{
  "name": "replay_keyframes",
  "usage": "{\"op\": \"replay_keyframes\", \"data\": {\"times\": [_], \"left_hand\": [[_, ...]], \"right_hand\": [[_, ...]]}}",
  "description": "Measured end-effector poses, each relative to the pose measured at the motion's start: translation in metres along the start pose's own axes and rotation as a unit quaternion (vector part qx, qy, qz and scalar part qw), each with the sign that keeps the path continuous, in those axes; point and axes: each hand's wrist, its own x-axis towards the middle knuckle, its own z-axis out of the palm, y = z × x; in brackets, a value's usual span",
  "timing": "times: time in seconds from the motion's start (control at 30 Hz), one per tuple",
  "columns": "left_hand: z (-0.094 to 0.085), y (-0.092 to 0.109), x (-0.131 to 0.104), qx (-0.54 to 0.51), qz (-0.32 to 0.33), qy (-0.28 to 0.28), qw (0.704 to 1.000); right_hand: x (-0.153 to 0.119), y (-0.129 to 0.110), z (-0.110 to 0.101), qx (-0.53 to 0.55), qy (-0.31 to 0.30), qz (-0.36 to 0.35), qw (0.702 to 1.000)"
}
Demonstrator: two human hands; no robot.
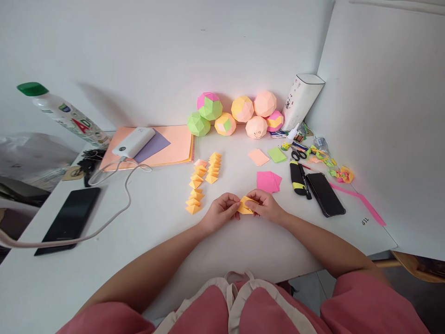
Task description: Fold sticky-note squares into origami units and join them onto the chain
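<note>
A partly folded piece of orange paper is pinched between both hands, close above the white table. My left hand grips its left edge between thumb and fingers. On the other side, my right hand presses its thumb on the paper's face, with the fingers behind. Two rows of folded orange paper units lie to the left of the hands, a peach one at the far end. Beyond the hands are pink paper squares, a peach square and a green square.
Several faceted paper balls line the wall. A box cutter, scissors, a glue bottle and a phone lie right. A power bank on paper sheets, its cable and a black tablet occupy the left.
</note>
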Motion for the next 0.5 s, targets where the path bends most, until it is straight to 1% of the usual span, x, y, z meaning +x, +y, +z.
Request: {"op": "replay_keyframes", "data": {"times": [0.13, 0.3, 0.5], "left_hand": [[0.0008, 0.0011, 0.0002, -0.019, 0.005, 0.043, 0.999], [0.0017, -0.0002, -0.0014, -0.036, 0.032, 0.093, 0.995], [0.0017, -0.0037, -0.0013, -0.026, 0.026, 0.092, 0.995]], "right_hand": [[-0.0001, -0.0011, -0.0007, 0.012, 0.003, -0.004, 1.0], [-0.0009, -0.0046, -0.0008, 0.039, -0.008, 0.0, 0.999], [-0.0007, -0.004, 0.0008, 0.015, -0.01, 0.001, 1.0]]}}
